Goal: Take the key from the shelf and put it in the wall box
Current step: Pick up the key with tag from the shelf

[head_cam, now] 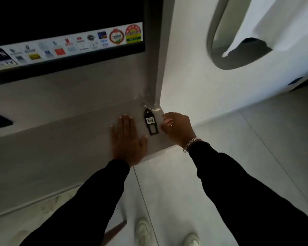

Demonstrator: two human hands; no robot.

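A silver key [156, 109] on a ring with a black tag [151, 123] marked "402" lies on the grey shelf [78, 132], near its right end. My left hand [129, 139] rests flat on the shelf just left of the tag, fingers spread. My right hand [178, 127] hovers just right of the tag at the shelf's corner, fingers curled and holding nothing. It does not touch the tag. No wall box is in view.
A television [66, 32] with a strip of stickers hangs above the shelf. An oval mirror [219, 55] is on the white wall to the right. Pale floor tiles and my two white shoes [144, 231] are below.
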